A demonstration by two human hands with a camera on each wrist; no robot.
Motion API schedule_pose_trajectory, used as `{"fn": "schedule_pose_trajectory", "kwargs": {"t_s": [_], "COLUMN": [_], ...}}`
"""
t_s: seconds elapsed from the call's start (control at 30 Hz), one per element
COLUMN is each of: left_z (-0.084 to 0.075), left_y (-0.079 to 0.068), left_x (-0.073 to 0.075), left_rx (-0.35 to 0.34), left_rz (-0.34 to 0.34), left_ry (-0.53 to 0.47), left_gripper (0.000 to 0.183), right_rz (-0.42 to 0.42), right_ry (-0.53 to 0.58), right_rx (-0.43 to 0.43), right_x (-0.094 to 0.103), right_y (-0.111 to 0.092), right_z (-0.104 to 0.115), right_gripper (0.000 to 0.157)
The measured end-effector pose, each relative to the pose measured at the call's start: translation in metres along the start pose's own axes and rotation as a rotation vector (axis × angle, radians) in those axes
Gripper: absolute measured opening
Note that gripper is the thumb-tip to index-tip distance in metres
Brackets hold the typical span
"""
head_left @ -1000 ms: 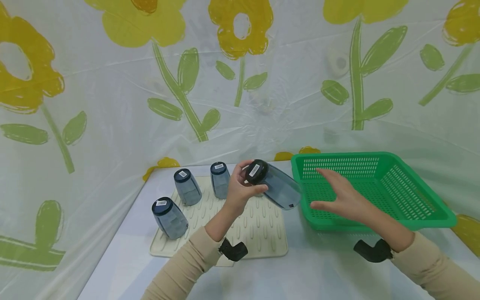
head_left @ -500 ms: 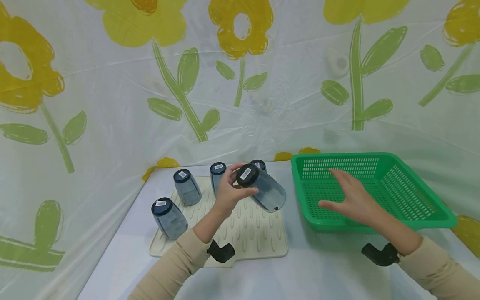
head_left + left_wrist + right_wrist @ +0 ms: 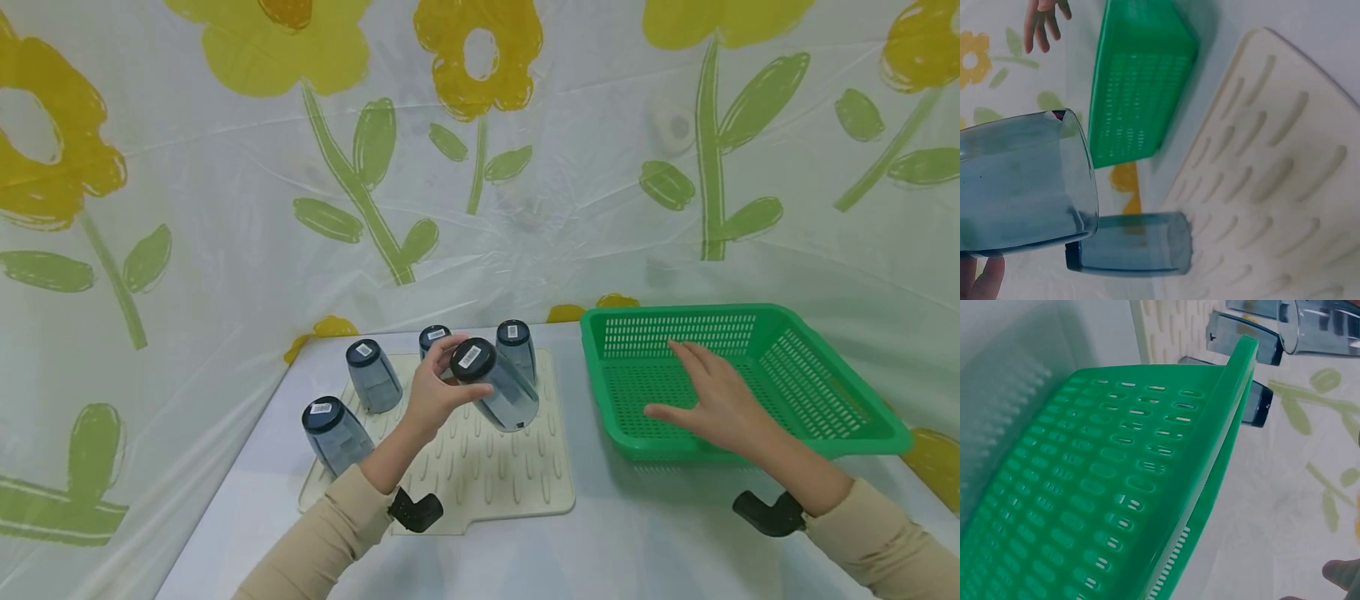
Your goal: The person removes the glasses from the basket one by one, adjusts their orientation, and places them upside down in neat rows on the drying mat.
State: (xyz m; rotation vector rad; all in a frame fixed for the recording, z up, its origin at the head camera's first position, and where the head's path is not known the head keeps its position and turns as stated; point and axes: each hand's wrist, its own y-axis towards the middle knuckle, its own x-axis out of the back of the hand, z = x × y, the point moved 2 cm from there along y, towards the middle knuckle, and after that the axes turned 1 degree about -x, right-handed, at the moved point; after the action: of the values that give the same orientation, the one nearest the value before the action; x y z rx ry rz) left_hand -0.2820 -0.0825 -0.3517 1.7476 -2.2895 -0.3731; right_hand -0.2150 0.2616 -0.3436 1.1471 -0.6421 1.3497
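My left hand (image 3: 429,398) grips a clear blue tumbler (image 3: 504,393) near its dark base, which carries a white barcode label. The tumbler is tilted, mouth down and to the right, above the cream ridged drying mat (image 3: 517,479). In the left wrist view its open rim (image 3: 1088,181) faces right, with fingertips (image 3: 988,278) below it. Several matching tumblers stand upside down on the mat, among them one at the back right (image 3: 517,350) and one at the front left (image 3: 337,435). My right hand (image 3: 716,404) is spread, thumb apart and holding nothing, over the green basket's near left part.
The green slotted basket (image 3: 862,408) sits on the white table (image 3: 600,542), right of the mat. Behind the table hangs a white sheet printed with yellow flowers (image 3: 480,58). Two more upturned tumblers stand at the mat's left (image 3: 375,379) and back (image 3: 432,335).
My left hand has carried the tumbler left, away from the basket and over the mat, uncovering the back right tumbler. My right hand has drawn slightly right, still spread.
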Motion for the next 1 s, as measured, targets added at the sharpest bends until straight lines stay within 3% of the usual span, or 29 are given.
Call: {"fn": "schedule_pose_trajectory", "kwargs": {"t_s": [0.27,0.53,1.0], "left_z": [0.003,0.006,0.023], "left_y": [-0.008,-0.012,-0.021], "left_x": [0.014,0.028,0.051], "left_rx": [0.072,0.1,0.188], "left_rz": [-0.017,-0.06,-0.089], "left_ry": [0.053,0.199,0.302], "left_gripper": [0.074,0.071,0.07], "right_rz": [0.031,0.034,0.063], "right_ry": [-0.025,-0.03,-0.045], "right_rx": [0.023,0.028,0.017], "right_x": [0.001,0.004,0.004], "right_y": [-0.006,-0.011,-0.017], "right_z": [-0.001,-0.005,-0.009], "right_gripper": [0.098,0.099,0.101]}}
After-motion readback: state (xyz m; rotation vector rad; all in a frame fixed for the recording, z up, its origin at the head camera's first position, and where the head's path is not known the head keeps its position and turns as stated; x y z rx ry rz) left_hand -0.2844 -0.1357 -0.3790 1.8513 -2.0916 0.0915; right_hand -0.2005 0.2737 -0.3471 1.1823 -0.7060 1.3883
